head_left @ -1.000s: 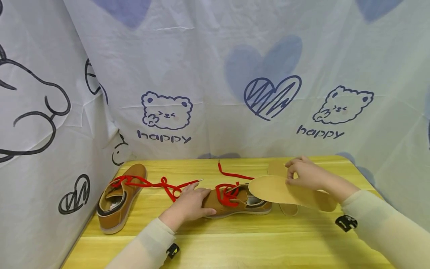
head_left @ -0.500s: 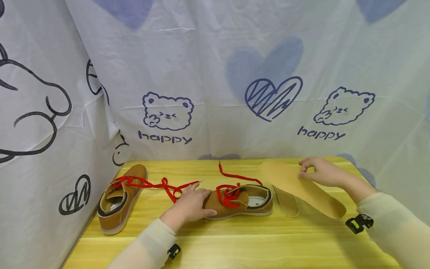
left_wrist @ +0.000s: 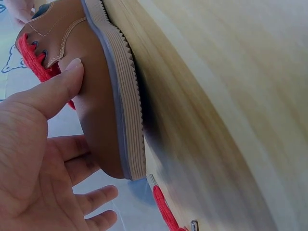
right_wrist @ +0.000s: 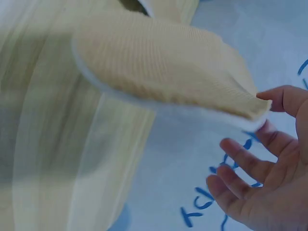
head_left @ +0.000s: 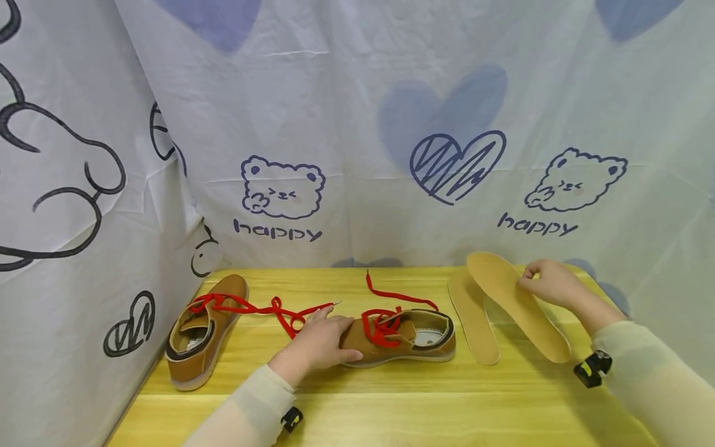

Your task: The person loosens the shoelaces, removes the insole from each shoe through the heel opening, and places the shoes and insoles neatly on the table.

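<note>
A brown shoe [head_left: 357, 338] with red laces lies sideways in mid-table, its opening to the right. My left hand [head_left: 318, 340] holds its toe. Close up, the left thumb [left_wrist: 65, 86] presses one side of the toe and fingers pass behind it, the outer ones spread loose. At the right, my right hand [head_left: 550, 284] pinches the edge of a tan insole [head_left: 519, 304] between thumb and index finger, and the insole is tilted above the table. In the right wrist view its ribbed surface [right_wrist: 159, 62] faces the camera. Another insole [head_left: 475, 320] lies just left of it.
A matching brown shoe [head_left: 206, 335] stands at the table's left, its red lace [head_left: 251, 305] trailing toward my left hand. A loose lace end [head_left: 391, 290] lies behind the middle shoe. Printed white cloth [head_left: 357, 124] hangs behind and at the left of the wooden table [head_left: 391, 410].
My right hand has carried the insole rightward, away from the shoe opening, and turned it more upright. The other insole is now uncovered. The left hand and the shoe stay put.
</note>
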Demonstrator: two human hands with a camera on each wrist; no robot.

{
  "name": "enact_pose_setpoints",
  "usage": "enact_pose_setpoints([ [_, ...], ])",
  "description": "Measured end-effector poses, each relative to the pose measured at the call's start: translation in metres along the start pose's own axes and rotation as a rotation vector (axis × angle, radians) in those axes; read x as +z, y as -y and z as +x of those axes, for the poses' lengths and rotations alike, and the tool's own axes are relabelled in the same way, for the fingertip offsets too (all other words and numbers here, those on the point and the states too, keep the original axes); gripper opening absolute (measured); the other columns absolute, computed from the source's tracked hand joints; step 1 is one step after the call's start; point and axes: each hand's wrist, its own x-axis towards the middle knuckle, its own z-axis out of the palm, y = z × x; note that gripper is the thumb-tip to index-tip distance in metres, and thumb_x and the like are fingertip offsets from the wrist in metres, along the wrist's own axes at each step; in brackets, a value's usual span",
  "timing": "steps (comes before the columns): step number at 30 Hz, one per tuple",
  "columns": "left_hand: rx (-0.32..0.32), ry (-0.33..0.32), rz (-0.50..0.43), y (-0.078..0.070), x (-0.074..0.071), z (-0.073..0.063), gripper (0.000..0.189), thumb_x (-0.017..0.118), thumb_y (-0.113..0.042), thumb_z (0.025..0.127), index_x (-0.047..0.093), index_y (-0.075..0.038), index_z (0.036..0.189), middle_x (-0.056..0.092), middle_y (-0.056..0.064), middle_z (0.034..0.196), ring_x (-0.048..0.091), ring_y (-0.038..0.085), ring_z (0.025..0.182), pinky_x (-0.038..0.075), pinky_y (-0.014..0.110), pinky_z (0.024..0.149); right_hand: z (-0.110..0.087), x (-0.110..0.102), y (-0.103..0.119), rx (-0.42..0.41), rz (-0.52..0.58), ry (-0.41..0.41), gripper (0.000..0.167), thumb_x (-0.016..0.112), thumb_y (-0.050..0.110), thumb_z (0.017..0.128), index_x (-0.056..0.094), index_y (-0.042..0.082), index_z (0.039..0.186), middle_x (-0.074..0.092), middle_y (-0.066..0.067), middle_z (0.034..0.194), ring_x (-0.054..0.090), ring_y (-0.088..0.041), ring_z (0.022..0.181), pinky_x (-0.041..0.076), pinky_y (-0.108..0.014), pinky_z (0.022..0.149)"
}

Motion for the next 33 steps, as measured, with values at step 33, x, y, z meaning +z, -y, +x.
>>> enact_pose_setpoints([
  [33, -0.015, 0.006, -0.005, 0.0, 0.001, -0.001, 0.076, 0.072, -0.055, 0.086, 0.056, -0.008, 0.143, 0.056, 0.009, 0.144, 0.03, 0.043, 0.145, 0.019, 0.057, 0.118, 0.009, 0.013, -0.053, 0.156, -0.101, 0.036, 0.038, 0.048, 0.028, 0.094, 0.036, 0.019, 0.059, 0.034, 0.005, 0.053, 0.034, -0.017, 0.053, 0.023, -0.059, 0.083],
])
